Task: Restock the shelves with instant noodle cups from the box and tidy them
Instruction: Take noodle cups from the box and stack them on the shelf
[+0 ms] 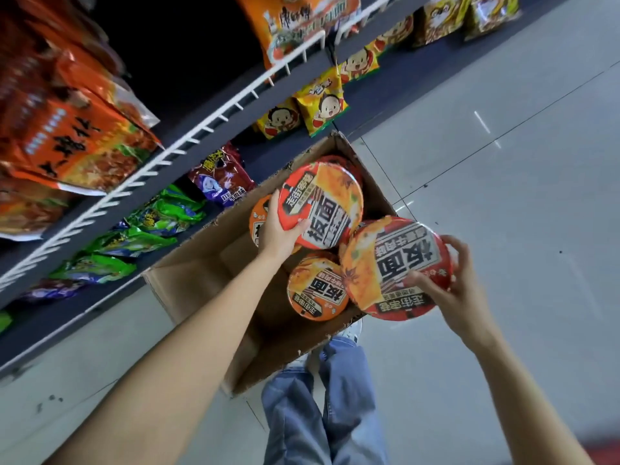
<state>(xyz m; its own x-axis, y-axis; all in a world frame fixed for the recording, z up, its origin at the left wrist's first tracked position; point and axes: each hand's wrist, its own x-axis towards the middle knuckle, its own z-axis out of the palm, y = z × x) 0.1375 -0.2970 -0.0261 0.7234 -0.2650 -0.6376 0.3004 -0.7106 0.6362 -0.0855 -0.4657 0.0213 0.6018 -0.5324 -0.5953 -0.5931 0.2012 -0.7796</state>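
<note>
Gripping, right hand [449,290]: my thumb lies across the glossy foil lid and my fingers curl round the far rim of a round noodle cup [396,268], held above the near right corner of the box; lid faces up toward me, tipped a little, its print upside down from my side.
Gripping, left hand [278,229]: my fingers wrap the red plastic rim of a second noodle cup [323,204], thumb on the lid edge; held above the middle of the box, lid tilted toward me, print running roughly upright.
Legs: my blue denim trouser legs [335,407] just below the box.
Box: brown corrugated cardboard box [214,276] on the floor, flaps open, long axis running from near me toward the shelves.
Cups inside: one orange-lidded cup [317,290] lying lid up between my hands; another cup [260,223] partly hidden behind my left hand.
Floor: pale smooth tiles [503,162] with dark joints.
Shelves: dark shelf [100,297] with a white wire rail [208,129]; crinkly green packets [161,216], yellow cartoon packets [322,102], large orange bags [73,139].
</note>
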